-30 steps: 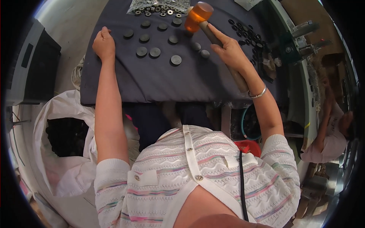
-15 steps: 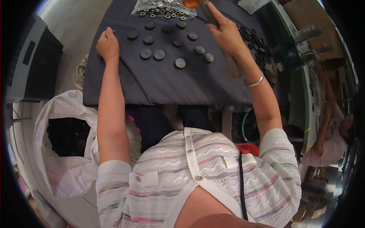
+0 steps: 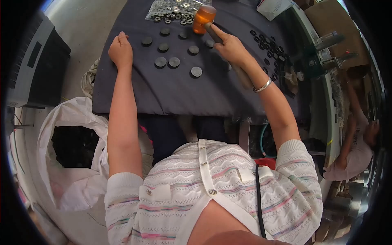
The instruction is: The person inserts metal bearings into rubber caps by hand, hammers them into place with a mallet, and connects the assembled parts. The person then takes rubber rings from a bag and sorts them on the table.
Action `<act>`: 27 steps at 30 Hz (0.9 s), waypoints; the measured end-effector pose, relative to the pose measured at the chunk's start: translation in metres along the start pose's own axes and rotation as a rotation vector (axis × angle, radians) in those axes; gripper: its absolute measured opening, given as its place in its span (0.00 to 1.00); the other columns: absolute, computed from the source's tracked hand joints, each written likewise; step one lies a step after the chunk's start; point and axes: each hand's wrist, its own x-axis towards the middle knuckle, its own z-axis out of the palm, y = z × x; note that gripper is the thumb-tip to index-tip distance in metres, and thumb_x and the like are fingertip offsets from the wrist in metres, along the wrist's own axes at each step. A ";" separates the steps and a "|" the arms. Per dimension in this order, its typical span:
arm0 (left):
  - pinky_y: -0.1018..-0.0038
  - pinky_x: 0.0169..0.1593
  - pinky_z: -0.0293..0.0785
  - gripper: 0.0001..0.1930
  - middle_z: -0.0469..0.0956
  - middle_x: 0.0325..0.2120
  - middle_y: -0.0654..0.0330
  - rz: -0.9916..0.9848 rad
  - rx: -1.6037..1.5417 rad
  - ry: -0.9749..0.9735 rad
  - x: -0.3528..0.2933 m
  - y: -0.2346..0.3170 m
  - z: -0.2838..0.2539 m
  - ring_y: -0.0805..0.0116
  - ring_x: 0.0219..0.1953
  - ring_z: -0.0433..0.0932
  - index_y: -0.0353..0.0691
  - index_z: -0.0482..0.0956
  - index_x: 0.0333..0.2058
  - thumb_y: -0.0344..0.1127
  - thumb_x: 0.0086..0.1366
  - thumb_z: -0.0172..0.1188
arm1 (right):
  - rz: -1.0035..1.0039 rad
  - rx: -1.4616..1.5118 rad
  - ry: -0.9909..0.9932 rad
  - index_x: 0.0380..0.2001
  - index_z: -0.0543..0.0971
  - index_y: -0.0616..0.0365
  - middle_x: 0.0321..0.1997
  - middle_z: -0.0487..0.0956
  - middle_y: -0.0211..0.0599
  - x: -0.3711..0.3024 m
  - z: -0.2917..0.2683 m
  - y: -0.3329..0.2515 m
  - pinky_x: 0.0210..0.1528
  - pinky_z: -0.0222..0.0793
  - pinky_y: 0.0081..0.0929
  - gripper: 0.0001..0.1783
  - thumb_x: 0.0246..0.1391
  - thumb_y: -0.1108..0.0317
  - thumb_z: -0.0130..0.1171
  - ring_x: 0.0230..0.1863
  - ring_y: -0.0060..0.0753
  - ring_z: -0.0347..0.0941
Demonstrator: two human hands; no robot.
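My right hand (image 3: 233,50) grips the wooden handle of a mallet with a translucent orange head (image 3: 203,19). The mallet head is low over the far part of the table, close to several round grey discs (image 3: 196,72). The discs lie spread on the dark cloth (image 3: 175,96), and my right hand and the mallet partly cover some of them. At the table's left side, my left hand (image 3: 121,51) is closed in a fist, left of the discs. Whatever its fingers may hold is hidden.
A clear plastic bag (image 3: 175,8) with small metal rings lies at the far edge. Several black rings (image 3: 269,45) are scattered right, before a green machine (image 3: 312,57). A white sack (image 3: 53,179) with black contents and a grey-black box (image 3: 45,65) stand left. Another person (image 3: 353,143) sits far right.
The mallet has swung down and left, so its orange head now shows fully over the discs. My right hand came along with it. My left hand stays closed in nearly the same place.
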 end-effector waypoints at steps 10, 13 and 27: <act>0.63 0.37 0.72 0.20 0.81 0.24 0.55 0.003 -0.001 0.026 0.004 -0.016 -0.002 0.54 0.31 0.80 0.43 0.83 0.27 0.49 0.65 0.48 | 0.568 0.754 -0.088 0.62 0.64 0.54 0.24 0.74 0.34 -0.060 -0.043 0.051 0.27 0.72 0.25 0.34 0.50 0.67 0.59 0.25 0.28 0.74; 0.67 0.33 0.72 0.19 0.79 0.20 0.58 0.013 -0.049 -0.021 0.004 -0.004 0.002 0.61 0.26 0.79 0.40 0.83 0.28 0.48 0.65 0.49 | 0.197 -0.207 0.092 0.54 0.70 0.57 0.30 0.77 0.42 -0.074 -0.031 0.090 0.36 0.74 0.34 0.27 0.49 0.65 0.61 0.34 0.42 0.76; 0.82 0.25 0.68 0.11 0.74 0.20 0.64 -0.108 -0.540 -0.069 -0.012 0.001 -0.013 0.79 0.21 0.71 0.34 0.80 0.32 0.34 0.64 0.53 | 0.042 0.065 0.007 0.47 0.75 0.63 0.42 0.72 0.44 -0.089 0.010 0.019 0.45 0.68 0.35 0.22 0.47 0.70 0.63 0.41 0.46 0.72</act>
